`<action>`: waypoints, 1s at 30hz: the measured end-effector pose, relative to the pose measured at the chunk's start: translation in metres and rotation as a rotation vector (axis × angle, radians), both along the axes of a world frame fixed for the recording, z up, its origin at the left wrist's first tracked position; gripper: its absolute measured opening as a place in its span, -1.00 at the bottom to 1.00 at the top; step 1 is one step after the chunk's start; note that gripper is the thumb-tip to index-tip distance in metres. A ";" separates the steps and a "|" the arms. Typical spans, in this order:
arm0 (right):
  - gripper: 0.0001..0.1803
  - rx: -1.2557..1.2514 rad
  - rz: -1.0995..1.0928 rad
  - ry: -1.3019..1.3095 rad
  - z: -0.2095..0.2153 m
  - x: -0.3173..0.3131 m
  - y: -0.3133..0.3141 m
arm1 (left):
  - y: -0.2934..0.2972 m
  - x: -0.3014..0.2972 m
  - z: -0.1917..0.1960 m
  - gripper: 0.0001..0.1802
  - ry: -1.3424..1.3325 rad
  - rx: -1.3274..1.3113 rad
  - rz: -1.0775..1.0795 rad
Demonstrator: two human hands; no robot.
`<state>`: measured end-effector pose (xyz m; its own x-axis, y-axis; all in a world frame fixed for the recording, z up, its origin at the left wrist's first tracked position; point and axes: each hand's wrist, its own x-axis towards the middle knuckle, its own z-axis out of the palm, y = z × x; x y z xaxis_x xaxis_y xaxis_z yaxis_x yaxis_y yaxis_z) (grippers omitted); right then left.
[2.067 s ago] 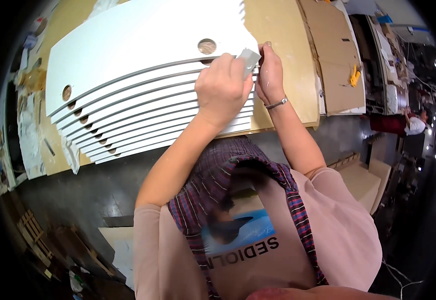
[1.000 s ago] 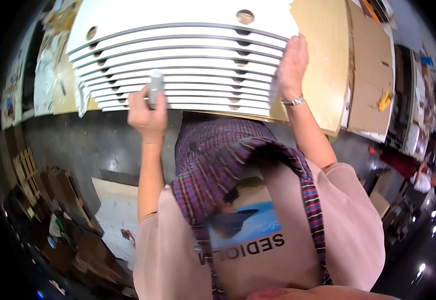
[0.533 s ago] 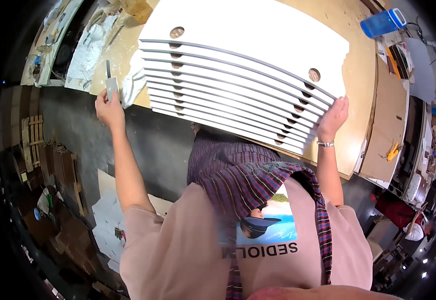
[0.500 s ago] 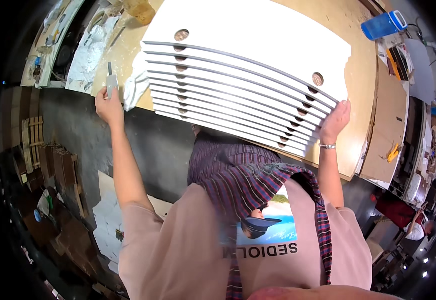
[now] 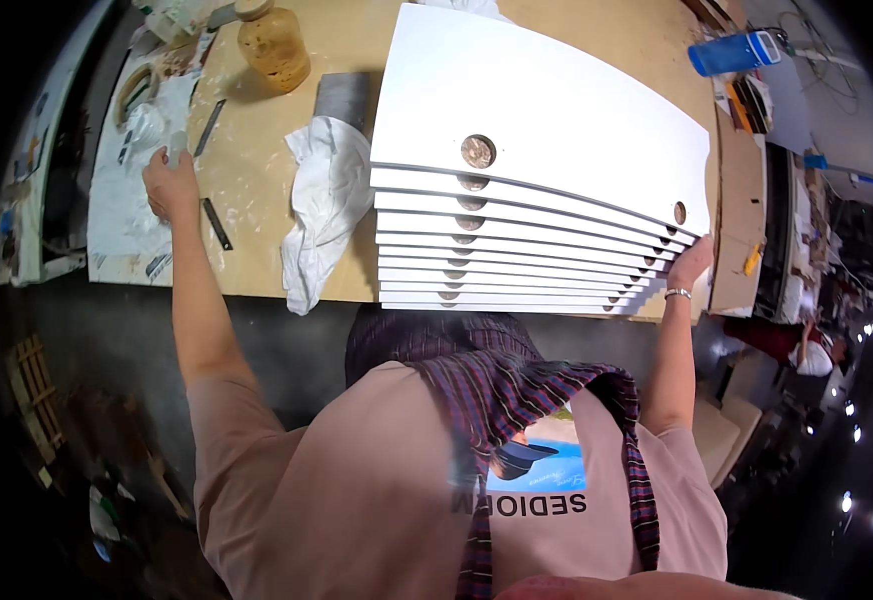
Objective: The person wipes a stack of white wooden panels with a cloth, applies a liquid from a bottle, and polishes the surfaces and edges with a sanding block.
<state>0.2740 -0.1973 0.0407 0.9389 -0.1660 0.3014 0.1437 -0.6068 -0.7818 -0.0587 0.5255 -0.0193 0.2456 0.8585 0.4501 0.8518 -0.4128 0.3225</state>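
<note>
A fanned stack of white panels point(image 5: 542, 110) lies in front of me, each panel stepped back from the one beneath, with round holes near both ends. My right hand point(image 5: 692, 262) is closed on the stack's right edge. Over the left end of the table, my left hand point(image 5: 171, 185) pinches a small flat pale-grey piece point(image 5: 178, 142); its exact kind is unclear. Two dark flat strips point(image 5: 217, 224) lie to the right of that hand. Between them and the panels is a crumpled white cloth point(image 5: 327, 200).
A brown-stained jar point(image 5: 275, 50) stands at the back left, near a grey flat block point(image 5: 345, 98). White paper and a tape roll point(image 5: 137, 90) cover the left end. At the far right are a blue bottle point(image 5: 732, 54) and a yellow-handled tool point(image 5: 753, 260).
My left hand has gone left, from the table's front edge to above the white paper. More of the cloth and the grey block now shows beside the panels. The right hand keeps its hold.
</note>
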 end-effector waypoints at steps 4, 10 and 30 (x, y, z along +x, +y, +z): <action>-0.65 -0.002 -0.075 0.124 0.012 0.011 -0.011 | -0.004 0.047 0.007 -0.66 -0.237 0.113 -0.202; -0.58 -0.205 0.075 0.080 0.066 0.042 0.006 | -0.092 0.113 0.082 -0.70 -0.703 -0.265 -0.692; -0.26 -0.878 0.676 0.295 0.073 0.153 0.153 | -0.196 0.280 0.148 -0.14 0.555 -0.776 -1.113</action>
<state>0.4273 -0.0440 0.1133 0.8091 0.5586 -0.1826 0.5300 -0.8278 -0.1842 0.2215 0.3292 0.1291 0.9131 0.0912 -0.3975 0.3024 -0.8054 0.5098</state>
